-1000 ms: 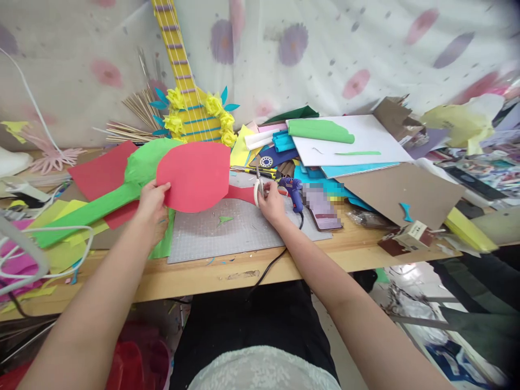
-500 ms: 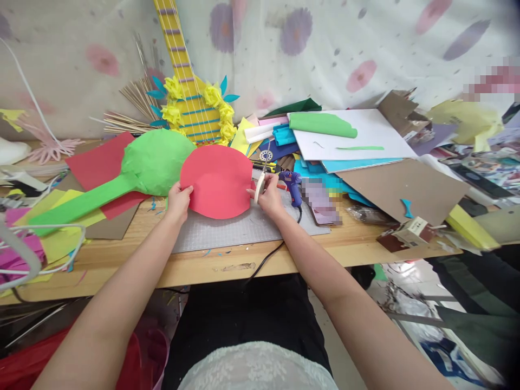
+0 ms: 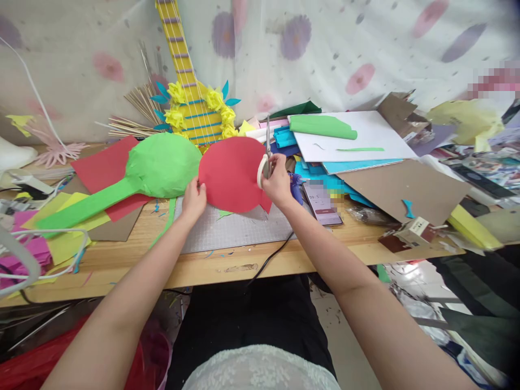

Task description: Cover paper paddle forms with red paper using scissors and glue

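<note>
A round piece of red paper (image 3: 231,173) is held up over the grey cutting mat (image 3: 239,230). My left hand (image 3: 195,199) pinches its left edge, thumb on the front face. In my right hand (image 3: 277,181) is a pair of scissors (image 3: 267,149), handles pale, blades pointing up and away. The scissors are at the paper's right edge, where a small red strip hangs at the lower right. Just left of the red paper lies a green paddle-shaped piece (image 3: 164,165) with a long handle.
A yellow paper guitar (image 3: 199,119) with yellow flowers leans at the back. Right of my hand are a blue glue gun (image 3: 296,187) and a phone (image 3: 323,203). White board (image 3: 353,135) and brown cardboard (image 3: 406,187) lie further right. A black cord (image 3: 272,254) crosses the table's front edge.
Both hands have shifted right and slightly up with the red paper. The scissors have swung up beside its right edge, and a hanging strip now shows at its lower right.
</note>
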Action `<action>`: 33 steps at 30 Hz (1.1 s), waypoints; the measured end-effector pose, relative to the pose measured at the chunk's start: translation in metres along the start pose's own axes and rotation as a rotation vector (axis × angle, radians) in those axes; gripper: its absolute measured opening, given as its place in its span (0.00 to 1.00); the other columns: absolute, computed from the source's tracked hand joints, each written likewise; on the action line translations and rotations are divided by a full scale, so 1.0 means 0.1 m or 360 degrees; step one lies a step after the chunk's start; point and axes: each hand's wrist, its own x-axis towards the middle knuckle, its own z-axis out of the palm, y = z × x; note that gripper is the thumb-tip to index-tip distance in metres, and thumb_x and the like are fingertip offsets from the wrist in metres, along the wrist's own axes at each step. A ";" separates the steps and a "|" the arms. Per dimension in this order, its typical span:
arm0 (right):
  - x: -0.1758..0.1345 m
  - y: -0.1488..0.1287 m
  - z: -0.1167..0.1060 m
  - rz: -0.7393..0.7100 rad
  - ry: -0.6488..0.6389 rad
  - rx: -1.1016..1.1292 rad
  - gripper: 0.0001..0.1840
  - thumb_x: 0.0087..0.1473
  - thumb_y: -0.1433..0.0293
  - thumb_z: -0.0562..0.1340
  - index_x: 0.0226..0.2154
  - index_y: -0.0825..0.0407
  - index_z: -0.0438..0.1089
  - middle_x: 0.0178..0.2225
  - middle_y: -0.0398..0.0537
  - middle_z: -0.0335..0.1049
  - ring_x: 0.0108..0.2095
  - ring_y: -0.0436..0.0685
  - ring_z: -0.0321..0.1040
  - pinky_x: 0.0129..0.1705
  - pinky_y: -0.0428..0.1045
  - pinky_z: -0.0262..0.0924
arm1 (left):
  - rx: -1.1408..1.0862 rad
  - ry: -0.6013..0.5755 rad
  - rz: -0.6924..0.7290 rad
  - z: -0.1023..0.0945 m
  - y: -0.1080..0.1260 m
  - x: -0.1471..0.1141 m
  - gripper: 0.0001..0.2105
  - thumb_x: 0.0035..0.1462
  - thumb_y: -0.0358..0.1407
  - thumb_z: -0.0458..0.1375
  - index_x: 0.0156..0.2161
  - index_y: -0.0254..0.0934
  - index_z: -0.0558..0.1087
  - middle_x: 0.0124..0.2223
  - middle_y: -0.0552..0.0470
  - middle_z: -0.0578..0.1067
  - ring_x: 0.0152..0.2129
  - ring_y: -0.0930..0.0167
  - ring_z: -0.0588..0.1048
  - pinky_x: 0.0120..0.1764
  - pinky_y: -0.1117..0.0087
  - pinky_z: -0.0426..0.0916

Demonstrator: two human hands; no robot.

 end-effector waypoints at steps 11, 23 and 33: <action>0.54 0.08 -0.26 -0.0326 0.0481 -0.0375 0.19 0.62 0.64 0.46 0.54 0.50 0.50 0.48 0.57 0.59 0.44 0.60 0.66 0.39 0.56 0.64 | 0.1132 -0.1181 0.0754 1.02 0.54 -0.36 0.31 0.62 0.51 0.43 0.67 0.39 0.52 0.70 0.41 0.44 0.66 0.56 0.37 0.63 0.46 0.34; 0.45 0.01 -0.05 -0.0319 0.0355 -0.0366 0.16 0.63 0.62 0.46 0.52 0.48 0.51 0.48 0.55 0.61 0.45 0.59 0.66 0.40 0.53 0.64 | 0.1347 -0.1013 0.0510 -0.05 -0.03 -0.36 0.30 0.63 0.51 0.41 0.67 0.43 0.49 0.70 0.43 0.43 0.66 0.57 0.40 0.62 0.48 0.38; 0.60 -0.06 0.00 -0.0188 0.0258 -0.0237 0.16 0.62 0.62 0.49 0.50 0.49 0.52 0.38 0.49 0.66 0.35 0.55 0.69 0.37 0.52 0.64 | 0.1391 -0.0885 -0.0238 -1.15 0.01 0.14 0.28 0.54 0.50 0.54 0.54 0.33 0.71 0.54 0.38 0.74 0.52 0.55 0.71 0.52 0.60 0.62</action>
